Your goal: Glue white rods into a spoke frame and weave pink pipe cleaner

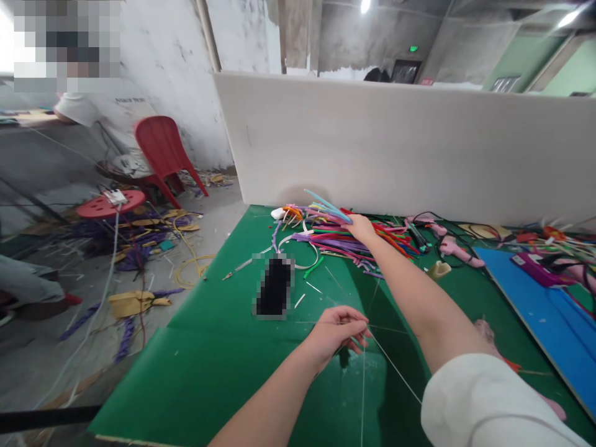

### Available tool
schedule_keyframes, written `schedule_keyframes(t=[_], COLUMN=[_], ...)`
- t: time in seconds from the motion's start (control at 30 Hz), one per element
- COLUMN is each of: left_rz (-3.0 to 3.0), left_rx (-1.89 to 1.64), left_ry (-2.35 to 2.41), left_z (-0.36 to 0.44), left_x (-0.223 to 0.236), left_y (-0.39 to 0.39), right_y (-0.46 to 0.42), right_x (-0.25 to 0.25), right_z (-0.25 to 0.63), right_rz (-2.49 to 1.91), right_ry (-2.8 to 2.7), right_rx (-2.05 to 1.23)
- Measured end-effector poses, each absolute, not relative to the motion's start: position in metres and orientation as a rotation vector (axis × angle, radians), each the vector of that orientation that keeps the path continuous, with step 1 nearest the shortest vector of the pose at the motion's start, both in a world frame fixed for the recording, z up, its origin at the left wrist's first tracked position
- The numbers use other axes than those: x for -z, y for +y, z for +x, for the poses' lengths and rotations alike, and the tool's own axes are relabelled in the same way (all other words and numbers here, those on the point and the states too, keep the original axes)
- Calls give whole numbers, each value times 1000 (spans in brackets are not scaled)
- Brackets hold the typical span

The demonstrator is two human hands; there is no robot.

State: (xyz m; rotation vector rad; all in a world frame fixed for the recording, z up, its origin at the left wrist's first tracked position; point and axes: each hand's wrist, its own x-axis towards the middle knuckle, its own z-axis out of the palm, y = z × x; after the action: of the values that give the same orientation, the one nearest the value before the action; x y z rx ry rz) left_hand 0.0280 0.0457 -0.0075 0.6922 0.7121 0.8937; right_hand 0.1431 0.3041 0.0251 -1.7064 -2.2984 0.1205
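My right hand [361,227] reaches over a heap of colourful pipe cleaners [344,245] at the back of the green table. Its fingers are closed on light blue pipe cleaners [326,207], which stick out to the left above the heap. Nearer to me, my left hand [339,332] hovers above the table with fingers pinched together. A thin white line [395,366] runs from its fingertips down to the right; whether it is held or lies on the table I cannot tell. A small pale blue bit shows between the fingers.
A blurred black phone-like object [274,288] lies left of my left hand. Pink glue guns [454,249], a blue board [526,310] and a purple box [540,270] are at right. A white partition [395,149] stands behind. Another person [102,118] sits at far left near a red chair [162,146].
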Motion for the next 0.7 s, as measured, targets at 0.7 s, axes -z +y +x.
schedule_keyframes(t=[0.7], left_rz=[711], left_rx=[-908], left_ry=[700], left_z=[28], left_x=[7], left_y=[43], right_y=[305], right_x=[-107], right_z=[158], right_rz=[-1316], right_ry=[-1871], right_rx=[-357])
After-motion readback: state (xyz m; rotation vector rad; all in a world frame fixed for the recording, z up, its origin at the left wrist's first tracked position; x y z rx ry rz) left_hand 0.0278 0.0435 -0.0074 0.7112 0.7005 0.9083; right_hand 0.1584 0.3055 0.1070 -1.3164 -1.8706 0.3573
